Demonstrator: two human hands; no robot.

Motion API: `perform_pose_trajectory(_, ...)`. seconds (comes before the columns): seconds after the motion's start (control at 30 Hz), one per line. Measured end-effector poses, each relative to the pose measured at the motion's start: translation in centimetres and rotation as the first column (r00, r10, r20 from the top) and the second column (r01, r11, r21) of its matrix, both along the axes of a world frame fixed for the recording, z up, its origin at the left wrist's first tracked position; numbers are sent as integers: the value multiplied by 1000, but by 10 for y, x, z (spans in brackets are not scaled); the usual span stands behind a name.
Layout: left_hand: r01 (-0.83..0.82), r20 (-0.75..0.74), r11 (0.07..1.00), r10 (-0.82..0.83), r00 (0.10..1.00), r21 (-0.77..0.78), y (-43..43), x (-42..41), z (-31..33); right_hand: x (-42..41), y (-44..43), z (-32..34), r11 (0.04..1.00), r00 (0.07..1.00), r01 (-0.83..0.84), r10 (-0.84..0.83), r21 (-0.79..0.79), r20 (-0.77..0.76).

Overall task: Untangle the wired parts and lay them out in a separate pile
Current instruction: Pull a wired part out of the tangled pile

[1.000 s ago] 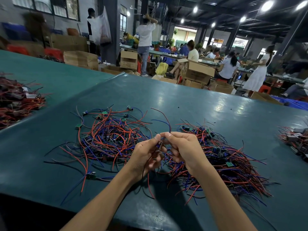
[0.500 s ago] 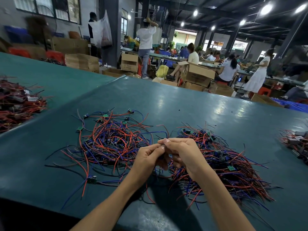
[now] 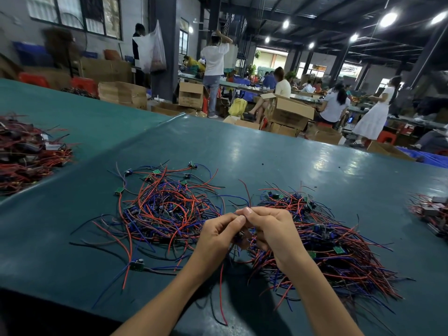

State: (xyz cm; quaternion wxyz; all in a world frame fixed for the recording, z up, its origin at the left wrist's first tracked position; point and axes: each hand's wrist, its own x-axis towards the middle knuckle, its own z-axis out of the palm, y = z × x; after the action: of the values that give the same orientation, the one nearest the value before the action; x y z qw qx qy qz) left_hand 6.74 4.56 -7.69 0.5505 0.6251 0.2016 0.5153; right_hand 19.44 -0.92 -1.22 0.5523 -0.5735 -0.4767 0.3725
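Your left hand (image 3: 219,235) and right hand (image 3: 271,229) pinch one wired part (image 3: 240,238) between closed fingers. Left of them lies the laid-out pile (image 3: 167,209); right, the tangle (image 3: 334,248) remains large

Left pile (image 3: 167,209): loose red, blue, black wires with small green boards, spread at frame centre-left.
Right pile (image 3: 339,248): denser tangle, lower right.
Held part (image 3: 240,238): dark, between both piles.

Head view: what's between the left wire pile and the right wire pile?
In the head view, both hands meet there: left hand and right hand, pinching one wired part with its red lead hanging down. Left pile, right pile.
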Motion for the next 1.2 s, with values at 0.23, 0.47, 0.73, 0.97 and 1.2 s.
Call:
perform_pose_trajectory(0.23,4,-68,999,-2,998,42,3,-1,-4,0,-3,-7,999,999,23,-24,-25,-34)
perform_pose_trajectory(0.47,-151,-233,947,221,947,285,2,3,-7,10,-3,8,994,982,92,-99,-53,-161)
perform_pose_trajectory(0.73,-178,-200,953,229,953,243,3,3,-9,10,0,26,999,898,27,-34,-21,-439)
perform_pose_trajectory(0.97,-40,-280,992,73,957,122,8,1,-10,20,3,23,987,986,136,-125,87,-114)
perform_pose_trajectory(1.2,183,-173,977,-199,965,-106,6,1,-6,43,9,13,853,633,142,-469,503,616)
